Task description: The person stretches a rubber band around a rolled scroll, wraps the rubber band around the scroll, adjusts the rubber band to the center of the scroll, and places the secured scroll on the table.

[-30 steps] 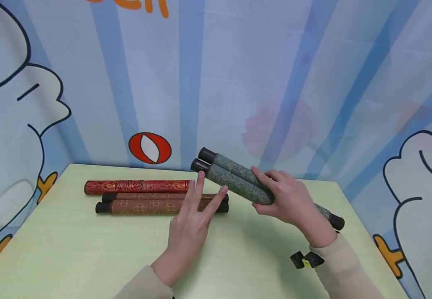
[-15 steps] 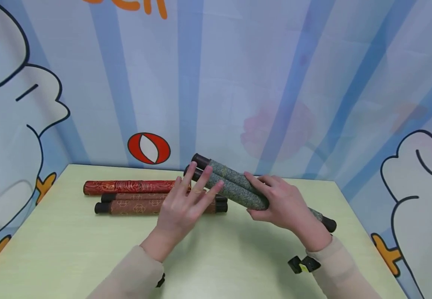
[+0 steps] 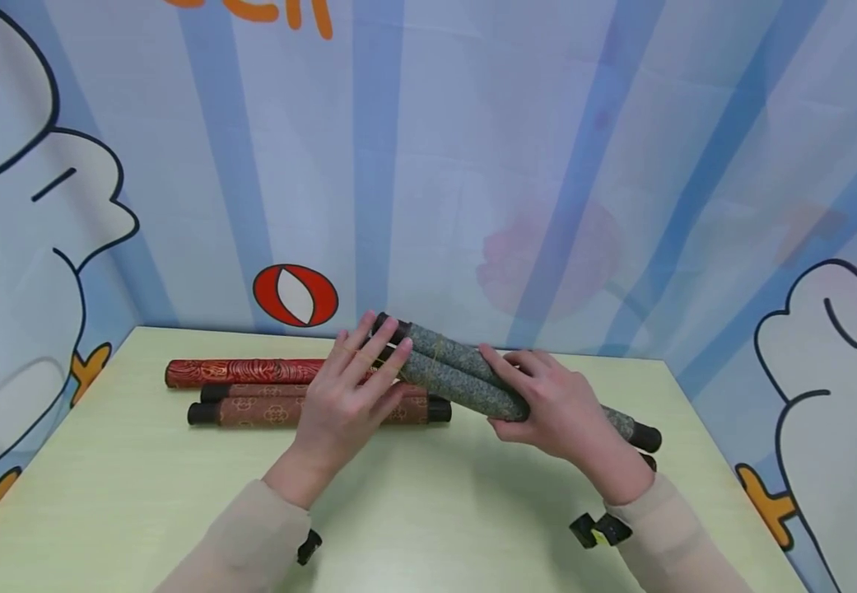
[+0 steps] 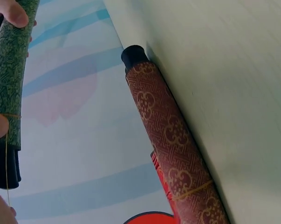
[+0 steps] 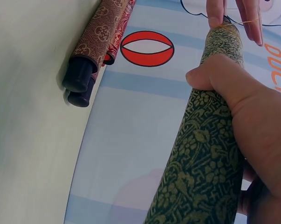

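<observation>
A green patterned scroll (image 3: pixel 465 387), two rolls side by side with black knobs, is tilted above the table with its left end up. My right hand (image 3: pixel 547 395) grips it past the middle; in the right wrist view its thumb (image 5: pixel 203 77) lies along the top. My left hand (image 3: pixel 342 395) is at the left end, its fingers spread and straight across the black knobs. A thin yellow cord (image 4: pixel 9 115) circles the scroll there, with my left thumb against it. In the right wrist view the cord runs out to my left fingers (image 5: pixel 252 23).
On the table (image 3: pixel 102 494), behind my left hand, lie a brown scroll with gold flowers (image 3: pixel 272 412) and black ends, and a red patterned scroll (image 3: pixel 243 372) at its back. A printed backdrop (image 3: pixel 443 165) rises straight behind the table's rear edge.
The green scroll and my right hand have moved a little left and down. My left hand has moved left and slightly up, its fingers coming over the knobs at the scroll's end.
</observation>
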Tool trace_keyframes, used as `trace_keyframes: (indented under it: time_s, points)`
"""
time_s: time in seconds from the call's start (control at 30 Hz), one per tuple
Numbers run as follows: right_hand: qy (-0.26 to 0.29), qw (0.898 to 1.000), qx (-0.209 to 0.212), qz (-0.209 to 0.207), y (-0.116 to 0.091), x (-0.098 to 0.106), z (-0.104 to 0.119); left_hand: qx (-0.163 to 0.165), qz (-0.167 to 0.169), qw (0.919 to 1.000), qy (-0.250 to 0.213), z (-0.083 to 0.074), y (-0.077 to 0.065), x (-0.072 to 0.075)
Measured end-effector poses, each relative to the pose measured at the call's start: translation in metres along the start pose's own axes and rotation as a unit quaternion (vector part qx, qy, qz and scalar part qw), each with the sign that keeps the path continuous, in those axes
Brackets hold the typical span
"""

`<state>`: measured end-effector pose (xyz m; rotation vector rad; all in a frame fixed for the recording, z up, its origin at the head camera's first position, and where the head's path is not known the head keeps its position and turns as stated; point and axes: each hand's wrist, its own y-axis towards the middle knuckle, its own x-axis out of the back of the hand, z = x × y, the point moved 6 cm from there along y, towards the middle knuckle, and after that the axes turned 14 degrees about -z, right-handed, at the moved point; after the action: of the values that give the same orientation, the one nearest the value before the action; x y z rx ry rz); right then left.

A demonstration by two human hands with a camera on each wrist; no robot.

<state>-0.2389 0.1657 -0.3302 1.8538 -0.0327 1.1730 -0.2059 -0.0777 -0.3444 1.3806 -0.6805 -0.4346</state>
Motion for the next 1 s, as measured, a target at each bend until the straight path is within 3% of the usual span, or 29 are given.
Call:
trace_keyframes:
  time_s: [0.23, 0.63, 0.83, 1.0]
  points:
    - [-0.017, 0.999, 0.029, -0.021, -0.001, 0.002, 0.002, 0.029, -0.012, 0.9992, -0.024, 0.009, 0.000, 0.002]
    - [-0.009, 0.997, 0.064, -0.036, -0.001, 0.001, 0.004, 0.051, 0.021, 0.9961, -0.069, 0.017, -0.009, 0.006]
    - [-0.015, 0.996, 0.082, -0.041, -0.002, -0.001, 0.006, 0.062, 0.060, 0.9940, -0.068, 0.019, -0.013, 0.004]
    - [-0.017, 0.995, 0.092, -0.036, -0.002, -0.003, 0.006, 0.067, 0.100, 0.9904, -0.068, 0.018, -0.007, 0.003]
